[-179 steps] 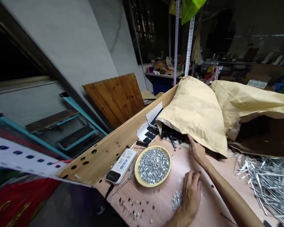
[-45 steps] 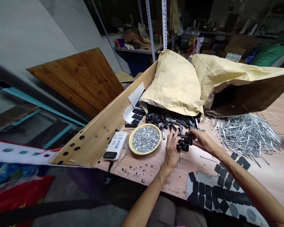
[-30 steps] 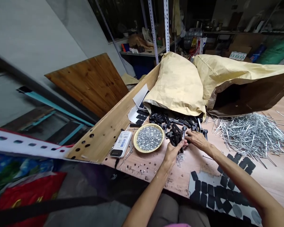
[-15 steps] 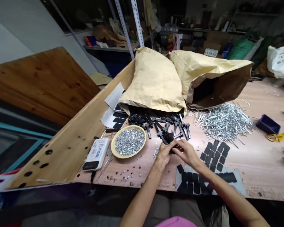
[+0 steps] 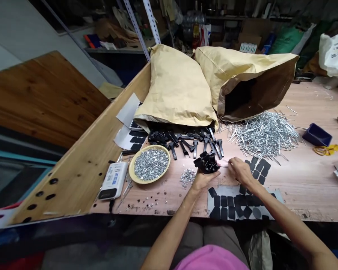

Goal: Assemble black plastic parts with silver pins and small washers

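Clutching black parts (image 5: 207,164) right of the bowl (image 5: 132,170), your left hand (image 5: 202,181) has fingers wrapped round the bunch; a loose grip could spill some. Your right hand (image 5: 240,171) has curled fingers, contents I cannot tell.

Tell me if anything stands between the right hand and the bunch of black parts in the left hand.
Nothing clearly blocks the gap between the right hand and the black parts held in the left hand. A pale, blurred streak shows in that gap, too unclear to name.
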The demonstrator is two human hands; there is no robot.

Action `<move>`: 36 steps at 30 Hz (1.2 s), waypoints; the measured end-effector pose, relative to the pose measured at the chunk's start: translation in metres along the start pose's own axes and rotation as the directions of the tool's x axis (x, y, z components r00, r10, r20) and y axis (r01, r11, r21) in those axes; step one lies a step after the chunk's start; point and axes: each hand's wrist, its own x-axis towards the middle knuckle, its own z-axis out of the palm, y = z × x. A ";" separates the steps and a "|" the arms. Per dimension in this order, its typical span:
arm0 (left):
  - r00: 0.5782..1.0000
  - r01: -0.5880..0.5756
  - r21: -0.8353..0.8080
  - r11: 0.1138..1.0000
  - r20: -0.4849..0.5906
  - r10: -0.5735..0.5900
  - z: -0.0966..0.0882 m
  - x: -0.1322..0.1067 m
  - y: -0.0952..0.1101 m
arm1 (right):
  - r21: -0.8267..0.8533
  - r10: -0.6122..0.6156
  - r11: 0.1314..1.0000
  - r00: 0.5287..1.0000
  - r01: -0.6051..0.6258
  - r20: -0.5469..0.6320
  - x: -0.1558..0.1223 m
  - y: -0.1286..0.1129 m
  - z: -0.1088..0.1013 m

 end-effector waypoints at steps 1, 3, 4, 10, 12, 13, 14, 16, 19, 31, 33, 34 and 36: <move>1.000 -0.009 0.033 0.999 0.003 0.009 -0.001 0.000 0.000 | 0.158 0.033 0.987 0.995 -0.017 -0.099 0.000 0.002 -0.007; 1.000 0.004 0.108 0.994 -0.005 -0.004 -0.004 0.002 -0.001 | 0.535 0.134 0.844 0.951 0.038 -0.278 -0.002 0.001 -0.022; 1.000 0.020 0.140 0.990 -0.012 -0.018 -0.004 0.002 -0.004 | 0.676 0.186 0.730 0.924 0.098 -0.334 -0.004 -0.002 -0.030; 1.000 0.008 0.244 0.970 0.022 -0.014 0.004 0.002 -0.019 | 0.863 0.260 0.456 0.894 0.219 -0.365 -0.012 -0.027 -0.050; 0.999 -0.015 0.280 0.960 0.046 0.003 0.005 0.001 -0.018 | 0.853 0.254 0.484 0.901 0.197 -0.352 -0.014 -0.027 -0.049; 0.998 -0.026 0.299 0.954 0.056 0.009 0.005 0.001 -0.016 | 0.845 0.269 0.497 0.892 0.195 -0.364 -0.016 -0.025 -0.049; 0.998 -0.035 0.316 0.948 0.067 0.014 0.006 0.001 -0.015 | 0.840 0.293 0.504 0.875 0.200 -0.385 -0.017 -0.023 -0.049; 0.995 -0.045 0.339 0.940 0.097 0.013 0.006 0.000 -0.011 | 0.835 0.339 0.503 0.838 0.222 -0.427 -0.019 -0.019 -0.050; 0.983 -0.049 0.365 0.930 0.180 -0.019 0.009 -0.003 -0.006 | 0.832 0.320 0.510 0.849 0.219 -0.420 -0.021 -0.014 -0.049; 0.974 -0.083 0.429 0.900 0.226 -0.018 0.015 0.003 -0.016 | 0.704 0.177 0.690 0.904 0.168 -0.389 -0.030 -0.008 -0.029; 0.982 -0.089 0.451 0.888 0.188 0.003 0.013 0.004 -0.019 | 0.642 0.115 0.748 0.918 0.171 -0.380 -0.027 0.000 -0.029; 0.983 -0.094 0.447 0.889 0.185 0.010 0.012 0.004 -0.020 | 0.624 0.118 0.766 0.921 0.152 -0.370 -0.024 0.007 -0.029; 0.980 -0.109 0.406 0.907 0.196 0.030 0.010 0.002 -0.019 | 0.603 0.206 0.796 0.912 0.056 -0.356 -0.014 0.026 -0.026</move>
